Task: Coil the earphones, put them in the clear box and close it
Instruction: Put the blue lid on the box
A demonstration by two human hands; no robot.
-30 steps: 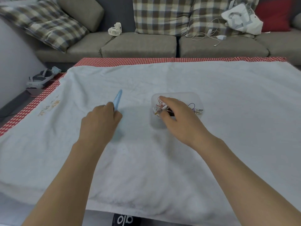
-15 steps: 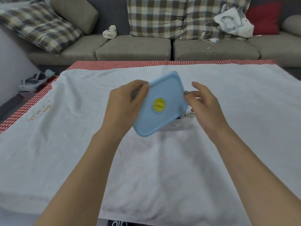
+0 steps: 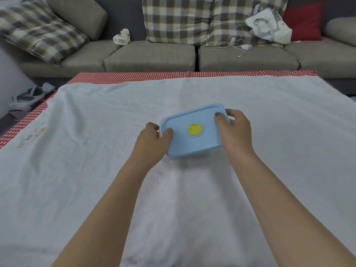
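Your left hand point(image 3: 154, 140) grips the left end of the blue lid point(image 3: 194, 132), thumb on top and the other fingers curled around the edge. Your right hand point(image 3: 234, 130) grips the right end in the same way, with the thumb pressing on the far right corner. The lid lies over the clear box, in the middle of the frame, on the white towel point(image 3: 96, 170) that covers the worktop. The box is almost fully hidden under the lid; only a pale bit of its rim shows at the left end. The earphones are not visible, so I suppose they are inside.

The lid looks a little turned and maybe not seated yet. To close it well, first line up the corners with the box, then press down along the edges, one corner after another, not on the yellow valve point(image 3: 195, 129) in the center. Keep one hand steady on the box, because the soft towel may let it slide. Check that no cable is caught under the rim.
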